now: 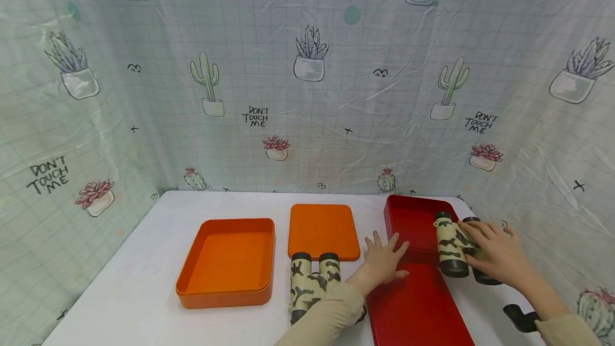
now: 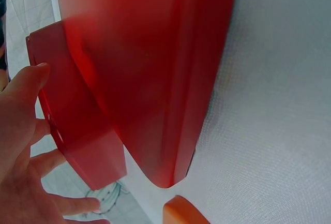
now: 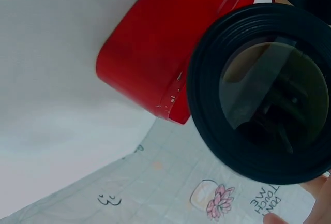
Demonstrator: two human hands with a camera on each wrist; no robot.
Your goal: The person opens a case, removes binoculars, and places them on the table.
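Observation:
My right hand (image 1: 497, 252) grips camouflage binoculars (image 1: 448, 244) at the right side of the open red box (image 1: 418, 206). In the right wrist view, the binoculars' dark front lens (image 3: 274, 94) looms large before the red box (image 3: 155, 43). With fingers spread, my left hand (image 1: 383, 263) hovers by the box's near left corner and holds nothing. Whether its fingertips touch the red rim, I cannot tell. Nearer me lies a flat red lid (image 1: 418, 308), which fills much of the left wrist view. Other camouflage binoculars (image 1: 301, 284) lie on the table, partly behind my left sleeve.
An open orange box (image 1: 261, 295) stands on the left of the white table (image 1: 144, 282). The flat orange lid (image 1: 323, 231) lies at the middle back. Behind the table hangs a cactus-print sheet (image 1: 312, 122). A black strap-like piece (image 1: 521, 318) is by my right wrist.

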